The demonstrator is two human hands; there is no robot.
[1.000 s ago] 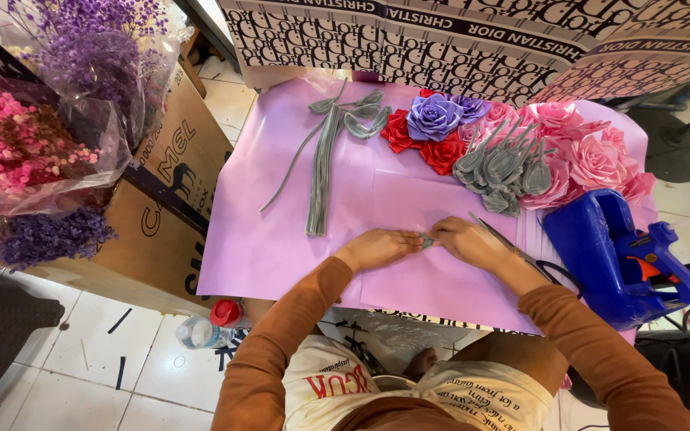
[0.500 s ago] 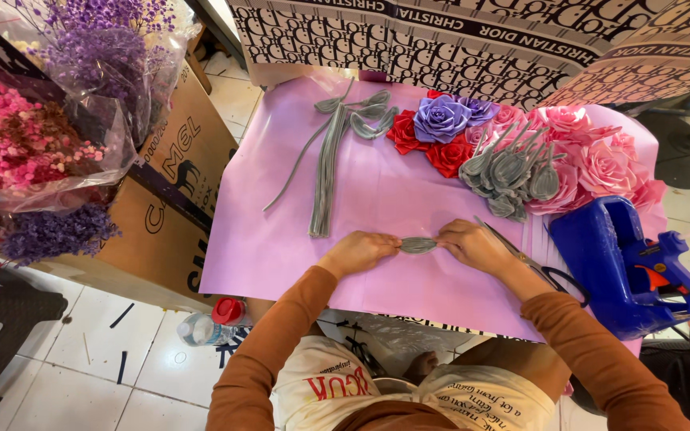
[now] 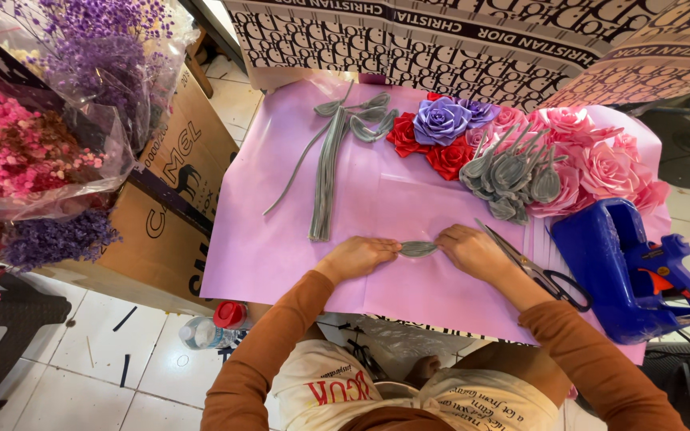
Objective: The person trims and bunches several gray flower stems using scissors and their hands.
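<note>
Pinching a small grey leaf [image 3: 418, 249] from either end, the left hand [image 3: 358, 257] and right hand [image 3: 473, 250] have their fingers closed on its tips, holding it flat on the pink paper sheet [image 3: 281, 239] covering the table. Scissors [image 3: 533, 270] lie just beside the right hand, a blue glue gun [image 3: 628, 267] beyond them. Grey stems [image 3: 327, 175] and paper roses [image 3: 441, 121] lie farther up the sheet.

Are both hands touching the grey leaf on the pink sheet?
Touching. The head view shows the left hand pinching one tip of the grey leaf and the right hand pinching the other, with no gap at either end.
</note>
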